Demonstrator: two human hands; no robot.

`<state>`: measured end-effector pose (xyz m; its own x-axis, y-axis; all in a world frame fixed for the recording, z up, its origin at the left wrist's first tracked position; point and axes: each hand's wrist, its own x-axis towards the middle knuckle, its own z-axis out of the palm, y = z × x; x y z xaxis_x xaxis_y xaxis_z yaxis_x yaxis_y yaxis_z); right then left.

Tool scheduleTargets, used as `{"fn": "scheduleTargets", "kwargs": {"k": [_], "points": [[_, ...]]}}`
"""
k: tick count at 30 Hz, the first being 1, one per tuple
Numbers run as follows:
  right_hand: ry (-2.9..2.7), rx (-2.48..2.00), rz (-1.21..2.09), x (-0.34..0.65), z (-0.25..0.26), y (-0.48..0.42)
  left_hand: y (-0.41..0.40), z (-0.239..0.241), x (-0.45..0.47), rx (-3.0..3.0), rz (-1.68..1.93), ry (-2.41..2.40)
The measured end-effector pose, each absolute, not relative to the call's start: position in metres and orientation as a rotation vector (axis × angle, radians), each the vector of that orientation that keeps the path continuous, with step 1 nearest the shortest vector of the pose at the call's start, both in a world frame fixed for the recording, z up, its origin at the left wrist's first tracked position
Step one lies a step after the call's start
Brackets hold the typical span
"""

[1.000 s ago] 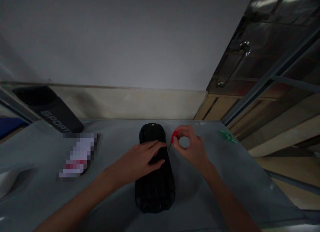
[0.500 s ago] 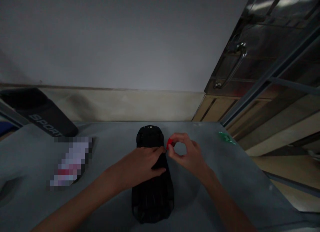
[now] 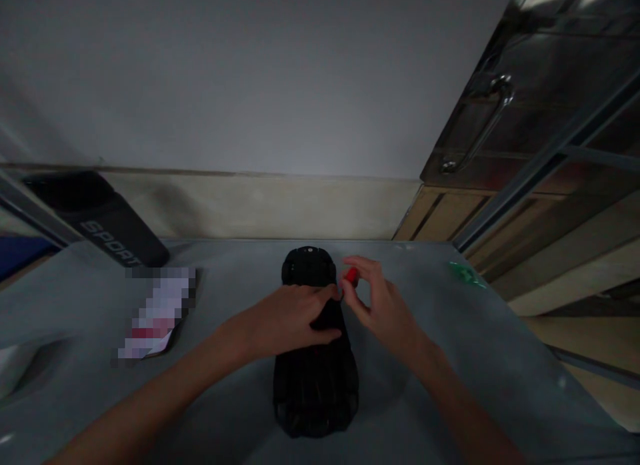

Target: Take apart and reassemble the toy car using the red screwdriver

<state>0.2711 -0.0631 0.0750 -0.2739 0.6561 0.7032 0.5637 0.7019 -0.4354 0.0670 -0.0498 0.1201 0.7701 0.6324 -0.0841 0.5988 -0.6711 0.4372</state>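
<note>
A black toy car (image 3: 316, 385) lies lengthwise on the grey table. My left hand (image 3: 300, 318) reaches across its middle and holds it, with thumb and fingers at its right side; the hand hides part of the car. Just right of the car, my right hand (image 3: 383, 308) pinches the red handle of a small screwdriver (image 3: 352, 275) between thumb and fingers. The screwdriver's thin shaft slants down towards the car's side by my left fingertips. Whether its tip touches the car is too dark to tell.
A dark bottle marked SPORT (image 3: 113, 228) and a blurred-out phone-like object (image 3: 159, 311) are on the left. Crumpled green plastic (image 3: 467, 274) lies near the table's right edge. Behind the table (image 3: 240, 261) rises a wall, with a metal-handled door (image 3: 480, 128) at right.
The whole view has shifted, so things sit slightly further right. My right fingers have changed their hold on the red handle, with the index finger more raised. My left hand stays on the car.
</note>
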Motion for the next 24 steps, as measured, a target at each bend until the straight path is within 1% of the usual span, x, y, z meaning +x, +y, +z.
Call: {"fn": "scheduleTargets", "kwargs": {"k": [5, 11, 19, 24], "points": [[-2.038, -1.031, 0.242, 0.271, 0.079, -0.067, -0.048, 0.116, 0.065, 2.535, 0.119, 0.928], [-2.045, -1.098, 0.081, 0.268, 0.081, -0.068, -0.047, 0.114, 0.065, 2.544, 0.146, 0.925], [-2.085, -1.067, 0.176, 0.267, 0.086, -0.072, -0.049, 0.117, 0.066, 2.514, 0.135, 0.945], [-2.046, -1.086, 0.034, 0.267, 0.084, -0.071, -0.05, 0.115, 0.065, 2.523, 0.142, 0.933]]}}
